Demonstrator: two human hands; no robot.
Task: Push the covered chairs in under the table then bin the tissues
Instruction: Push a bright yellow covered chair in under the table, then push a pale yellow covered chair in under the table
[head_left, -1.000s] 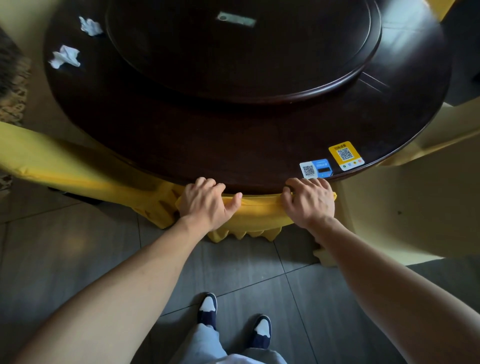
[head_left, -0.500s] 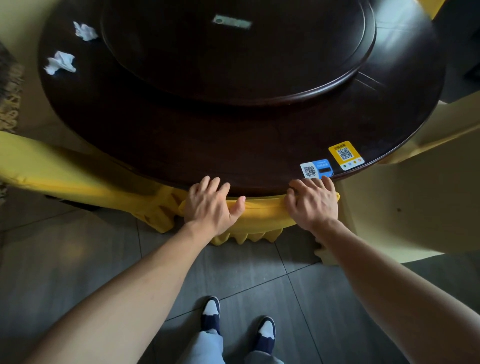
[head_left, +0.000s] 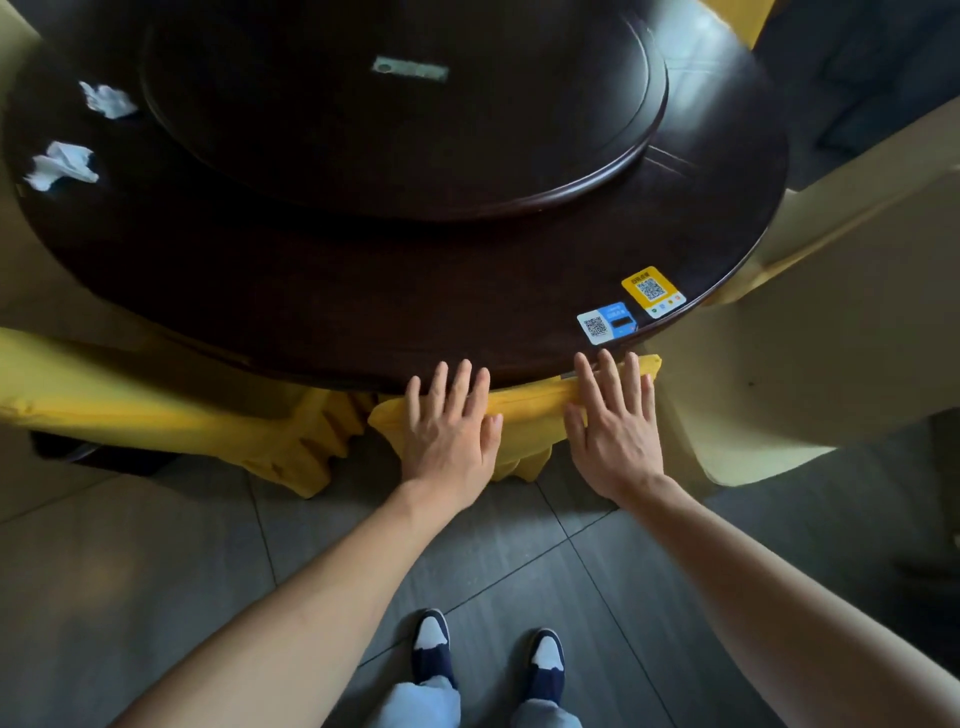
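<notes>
Both hands are flat with fingers straight on the top rail of the yellow chair: left hand, right hand, nothing gripped. The chair sits tucked at the near edge of the table, its back right at the rim. That cover looks soft and slidey, so I'd push on the stiff frame underneath. Two tissues sit at the table's far left edge, light and crumpled; a pinch will do.
</notes>
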